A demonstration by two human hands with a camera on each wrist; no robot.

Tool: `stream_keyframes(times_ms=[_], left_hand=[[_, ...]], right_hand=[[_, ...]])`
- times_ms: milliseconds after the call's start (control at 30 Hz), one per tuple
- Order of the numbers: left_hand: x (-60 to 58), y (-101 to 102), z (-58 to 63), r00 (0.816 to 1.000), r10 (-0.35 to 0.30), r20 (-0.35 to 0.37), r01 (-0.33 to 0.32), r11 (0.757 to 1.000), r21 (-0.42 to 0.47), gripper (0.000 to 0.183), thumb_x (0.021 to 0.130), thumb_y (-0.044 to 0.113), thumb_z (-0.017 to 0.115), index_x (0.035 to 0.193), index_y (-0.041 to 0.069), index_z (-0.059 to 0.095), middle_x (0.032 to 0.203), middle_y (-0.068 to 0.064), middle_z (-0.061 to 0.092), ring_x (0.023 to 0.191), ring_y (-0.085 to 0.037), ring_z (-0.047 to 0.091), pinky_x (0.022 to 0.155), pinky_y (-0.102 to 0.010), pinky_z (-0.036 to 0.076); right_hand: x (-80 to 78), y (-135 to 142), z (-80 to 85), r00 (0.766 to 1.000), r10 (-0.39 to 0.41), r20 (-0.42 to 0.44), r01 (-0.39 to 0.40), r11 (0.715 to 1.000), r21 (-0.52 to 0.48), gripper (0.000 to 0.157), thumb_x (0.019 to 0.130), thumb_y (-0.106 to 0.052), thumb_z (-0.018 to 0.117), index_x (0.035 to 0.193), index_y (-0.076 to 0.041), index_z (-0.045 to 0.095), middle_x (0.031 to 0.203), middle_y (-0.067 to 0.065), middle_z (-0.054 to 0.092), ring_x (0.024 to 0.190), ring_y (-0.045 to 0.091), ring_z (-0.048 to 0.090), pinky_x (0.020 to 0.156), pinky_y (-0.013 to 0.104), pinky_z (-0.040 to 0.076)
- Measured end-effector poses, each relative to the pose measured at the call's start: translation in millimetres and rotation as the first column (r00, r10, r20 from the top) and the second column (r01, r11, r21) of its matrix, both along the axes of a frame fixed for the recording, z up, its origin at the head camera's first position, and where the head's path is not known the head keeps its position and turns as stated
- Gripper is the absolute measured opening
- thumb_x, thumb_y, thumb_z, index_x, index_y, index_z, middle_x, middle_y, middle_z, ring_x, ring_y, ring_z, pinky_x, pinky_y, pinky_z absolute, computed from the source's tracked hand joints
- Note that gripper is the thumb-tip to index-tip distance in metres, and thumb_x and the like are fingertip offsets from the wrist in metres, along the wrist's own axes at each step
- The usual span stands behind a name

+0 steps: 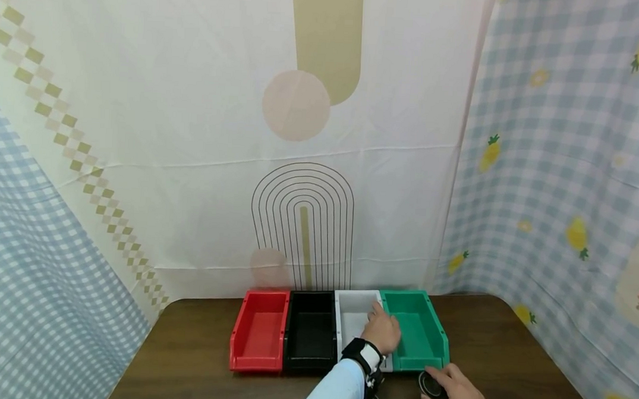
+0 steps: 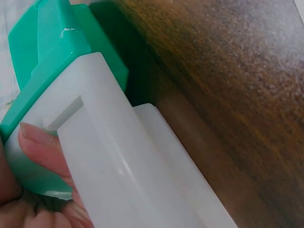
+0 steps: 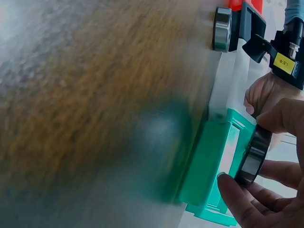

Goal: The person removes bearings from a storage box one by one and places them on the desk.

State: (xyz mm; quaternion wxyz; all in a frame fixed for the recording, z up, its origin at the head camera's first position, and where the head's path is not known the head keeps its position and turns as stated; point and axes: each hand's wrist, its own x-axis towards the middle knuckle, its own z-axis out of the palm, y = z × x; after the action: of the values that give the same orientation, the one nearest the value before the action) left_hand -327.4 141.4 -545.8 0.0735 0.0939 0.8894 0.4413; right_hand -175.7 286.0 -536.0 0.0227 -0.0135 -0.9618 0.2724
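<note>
My left hand (image 1: 382, 330) reaches into the white bin (image 1: 354, 311), near the wall it shares with the green bin (image 1: 413, 325). In the left wrist view its thumb (image 2: 40, 142) is extended behind the white front lip (image 2: 118, 156); the other fingers are partly hidden, and nothing shows in their grasp. My right hand (image 1: 458, 396) pinches a black round disc (image 1: 432, 389) with a shiny side band, thumb and fingers at its edge. This disc (image 3: 254, 156) is held tilted just in front of the green bin in the right wrist view.
A second round disc (image 3: 222, 29) with a silver side lies on the table in front of the bins, partly hidden under my left wrist in the head view. Red (image 1: 262, 328) and black (image 1: 311, 330) bins stand to the left. Cloth curtains (image 1: 405, 197) hang behind the brown table (image 1: 184, 360).
</note>
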Motion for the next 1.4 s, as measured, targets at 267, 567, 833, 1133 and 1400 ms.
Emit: stream_keyframes(times_ms=[267, 567, 833, 1133, 1400], left_hand=[[1.4, -1, 2.8, 1.000, 0.003, -0.005, -0.003, 1.000, 0.005, 0.056, 0.114, 0.026, 0.043, 0.156, -0.006, 0.026, 0.126, -0.033, 0.055, 0.066, -0.029, 0.053, 0.054, -0.039, 0.043], [1.4, -1, 0.8, 1.000, 0.007, 0.002, -0.007, 1.000, 0.004, 0.057, 0.114, 0.026, 0.043, 0.158, -0.006, 0.025, 0.132, -0.035, 0.054, 0.065, -0.030, 0.053, 0.053, -0.040, 0.043], [-1.0, 0, -1.3, 1.000, -0.001, -0.008, 0.001, 1.000, -0.006, 0.060, 0.114, 0.026, 0.043, 0.160, -0.006, 0.022, 0.136, -0.037, 0.053, 0.068, -0.031, 0.053, 0.056, -0.040, 0.042], [7.2, -3, 4.6, 1.000, -0.012, -0.024, 0.012, 1.000, 0.004, 0.060, 0.114, 0.024, 0.044, 0.159, -0.008, 0.022, 0.133, -0.036, 0.054, 0.065, -0.030, 0.051, 0.056, -0.039, 0.040], [7.2, -3, 4.9, 1.000, -0.009, -0.019, 0.009, 1.000, 0.005, 0.062, 0.114, 0.026, 0.042, 0.162, -0.007, 0.020, 0.136, -0.036, 0.053, 0.061, -0.027, 0.050, 0.053, -0.038, 0.040]], right_hand=[[-9.8, 14, -17.2, 0.988, 0.138, 0.074, -0.137, 0.990, -0.022, 0.052, 0.094, -0.038, 0.078, 0.132, -0.003, 0.073, 0.104, -0.001, 0.059, 0.073, -0.001, 0.044, 0.064, 0.026, 0.040], [-22.1, 16, -34.2, 0.966, 0.218, 0.137, -0.225, 0.973, 0.040, 0.053, 0.090, -0.033, 0.084, 0.128, 0.002, 0.073, 0.102, 0.001, 0.060, 0.078, 0.006, 0.050, 0.068, 0.030, 0.045], [-42.4, 35, -73.2, 0.941, 0.257, 0.219, -0.280, 0.957, 0.081, 0.056, 0.089, -0.043, 0.085, 0.129, -0.005, 0.074, 0.107, 0.001, 0.063, 0.082, 0.007, 0.055, 0.072, 0.032, 0.051], [-54.4, 54, -101.2, 0.924, 0.320, 0.210, -0.339, 0.938, 0.065, 0.057, 0.088, -0.045, 0.086, 0.129, -0.008, 0.073, 0.112, -0.002, 0.065, 0.090, 0.008, 0.062, 0.077, 0.033, 0.056], [-50.2, 46, -94.1, 0.913, 0.344, 0.218, -0.370, 0.924, 0.093, 0.054, 0.091, -0.042, 0.084, 0.129, -0.006, 0.072, 0.109, 0.000, 0.065, 0.088, 0.012, 0.062, 0.077, 0.035, 0.056]])
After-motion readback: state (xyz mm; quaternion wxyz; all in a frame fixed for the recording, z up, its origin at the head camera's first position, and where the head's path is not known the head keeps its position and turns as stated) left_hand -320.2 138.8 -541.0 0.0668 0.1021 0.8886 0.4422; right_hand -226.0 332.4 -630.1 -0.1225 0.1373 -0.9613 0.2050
